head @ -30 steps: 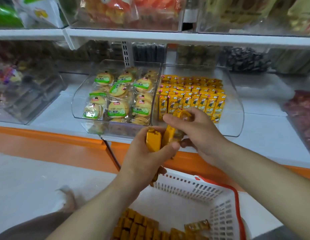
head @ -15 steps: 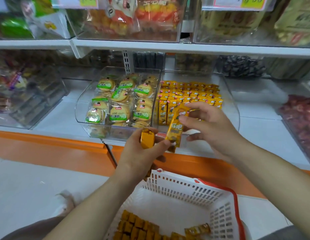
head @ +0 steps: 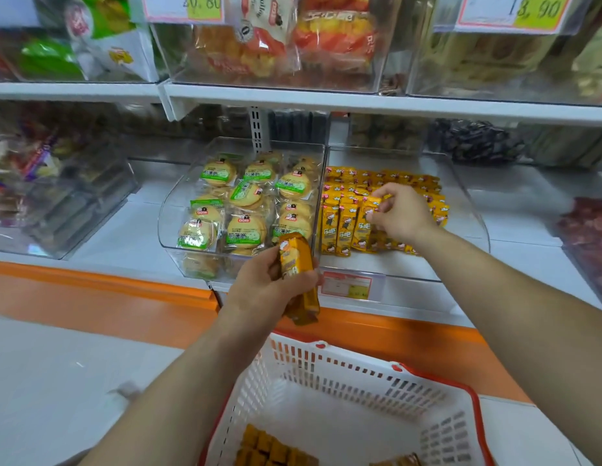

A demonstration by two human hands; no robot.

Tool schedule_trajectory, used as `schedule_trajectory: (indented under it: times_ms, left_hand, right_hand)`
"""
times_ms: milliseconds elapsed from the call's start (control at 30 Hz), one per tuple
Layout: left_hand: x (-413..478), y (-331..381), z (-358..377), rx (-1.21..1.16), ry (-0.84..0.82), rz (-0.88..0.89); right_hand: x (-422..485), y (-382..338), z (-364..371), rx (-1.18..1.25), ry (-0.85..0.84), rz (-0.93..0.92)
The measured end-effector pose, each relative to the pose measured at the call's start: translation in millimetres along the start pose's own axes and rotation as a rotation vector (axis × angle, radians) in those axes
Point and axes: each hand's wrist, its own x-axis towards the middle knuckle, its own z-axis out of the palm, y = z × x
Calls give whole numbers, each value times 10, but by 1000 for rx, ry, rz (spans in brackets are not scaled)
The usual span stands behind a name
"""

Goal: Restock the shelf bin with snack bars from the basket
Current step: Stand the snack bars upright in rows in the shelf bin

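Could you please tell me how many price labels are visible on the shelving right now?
3. The 20.80 label is at the upper left, the 18.90 label at the upper right, and a small label on the front of the snack bar bin. Others may be hidden.

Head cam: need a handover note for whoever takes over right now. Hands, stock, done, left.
Hands: left hand grips a bundle of yellow snack bars in front of the shelf edge, above the basket. The right hand pinches one bar upright at the front row inside the clear shelf bin.
Done: several rows stand in the bin; its front right is bare.
Left: seat this bar, feed in the bundle, then the loose bars on the basket floor.
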Motion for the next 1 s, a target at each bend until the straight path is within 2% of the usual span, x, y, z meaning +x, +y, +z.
schedule_trajectory:
  times_ms: [233, 367, 433, 533, 700, 867, 1000]
  left_hand:
    - [12, 24, 23, -85, 14, -13]
    - [-11, 29, 46, -84, 28, -18]
    - [-26, 17, 59, -55, 26, -4]
    - [-50, 6, 79, 1, 15, 33]
    - [-61, -46, 172, 118, -3, 76]
    - [-86, -124, 274, 175, -1, 107]
    - [-89, -111, 275, 212, 19, 103]
  right_hand:
    - [79, 22, 193, -237, 22, 29]
    - [-60, -11, 69, -322, -56, 29]
    - [-187, -120, -90, -322, -22, -8]
    - [-561, -295, -294, -46, -43, -25]
    - [-1243, -589, -301, 496, -365, 73]
    - [-1351, -669, -178, 519, -454, 24]
    - [-1300, -570, -292, 597, -437, 34]
